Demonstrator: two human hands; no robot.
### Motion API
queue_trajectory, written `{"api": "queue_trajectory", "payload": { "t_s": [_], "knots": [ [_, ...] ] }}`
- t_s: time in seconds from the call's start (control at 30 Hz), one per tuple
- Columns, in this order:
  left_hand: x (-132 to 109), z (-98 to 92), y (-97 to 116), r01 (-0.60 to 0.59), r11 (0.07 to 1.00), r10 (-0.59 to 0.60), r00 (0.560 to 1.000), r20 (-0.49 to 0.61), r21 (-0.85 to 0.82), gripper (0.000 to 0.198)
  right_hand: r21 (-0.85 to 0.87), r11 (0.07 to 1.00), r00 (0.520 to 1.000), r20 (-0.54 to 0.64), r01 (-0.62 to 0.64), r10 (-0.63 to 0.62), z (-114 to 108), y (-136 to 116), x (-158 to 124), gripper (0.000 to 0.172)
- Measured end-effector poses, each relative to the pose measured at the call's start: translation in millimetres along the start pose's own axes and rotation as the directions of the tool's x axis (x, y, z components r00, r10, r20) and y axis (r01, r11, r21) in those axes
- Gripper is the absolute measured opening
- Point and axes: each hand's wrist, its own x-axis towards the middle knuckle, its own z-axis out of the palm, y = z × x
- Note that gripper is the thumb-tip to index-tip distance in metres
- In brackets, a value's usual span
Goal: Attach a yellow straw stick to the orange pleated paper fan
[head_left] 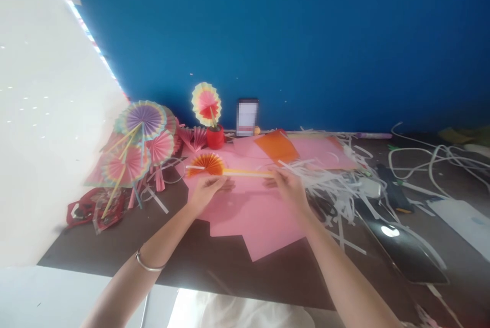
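A narrow yellow and white folded paper strip [247, 172] stretches level between my two hands, above pink paper sheets [245, 210]. My left hand [210, 188] has its thumb and fingers closed at the strip's left end. At the right end, my right hand [288, 185] pinches the strip. Just beyond my left hand lies an orange pleated paper fan [209, 163], half open, with a white strip across its left part. An orange sheet [276, 146] rests on the pink paper farther back.
Finished paper fans [142, 119] on sticks crowd the left, near a red packet [109, 210]. A round fan [206, 100] stands in a red pot [215, 137]; a propped phone [247, 117] is beside it. White paper scraps [333, 180], a dark phone [406, 246] and cables [432, 162] lie right.
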Motion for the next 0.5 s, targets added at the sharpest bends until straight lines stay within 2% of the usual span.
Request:
{"api": "queue_trajectory", "payload": {
  "t_s": [0.2, 0.33, 0.5],
  "knots": [
    [-0.4, -0.1, -2.5, 0.027, 0.994, -0.019, 0.997, -0.08, 0.103, 0.034, -0.057, 0.998, 0.999, 0.014, 0.029, -0.028, -1.4, 2.8, 1.7, 0.041],
    [2.7, -0.3, -4.4, 0.043, 0.994, -0.029, 0.99, -0.142, 0.101, 0.035, -0.057, 0.998, 1.0, 0.005, 0.024, -0.024, -1.1, 1.3, 1.2, 0.041],
    [2.3, -0.8, -4.4, -0.029, 0.995, 0.038, 0.994, -0.099, 0.1, 0.035, -0.044, 0.998, 0.999, 0.012, 0.04, -0.039, -1.6, 4.3, 2.6, 0.048]
  ]
}}
